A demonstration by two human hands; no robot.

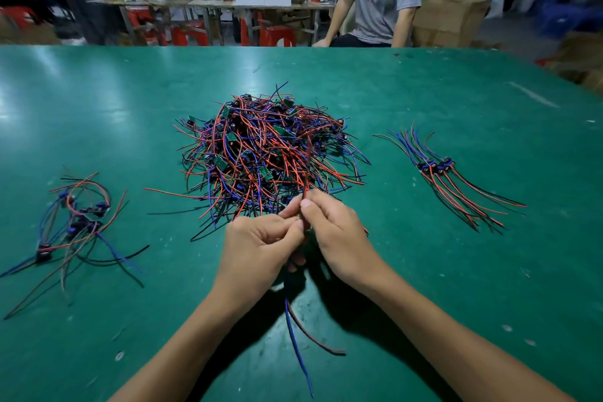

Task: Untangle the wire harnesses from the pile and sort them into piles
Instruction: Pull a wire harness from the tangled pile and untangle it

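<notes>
Pinching harness (295, 320), hands (257, 246) together

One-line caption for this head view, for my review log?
Both hands pinch one wire harness in front of the tangled central pile, with smaller sorted piles at left and right on the green table.

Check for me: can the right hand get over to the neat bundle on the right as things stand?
Probably yes. Bare green table lies between the right hand and the neat bundle, with nothing standing in the way. But both it and the left hand are pinching a harness.
</notes>
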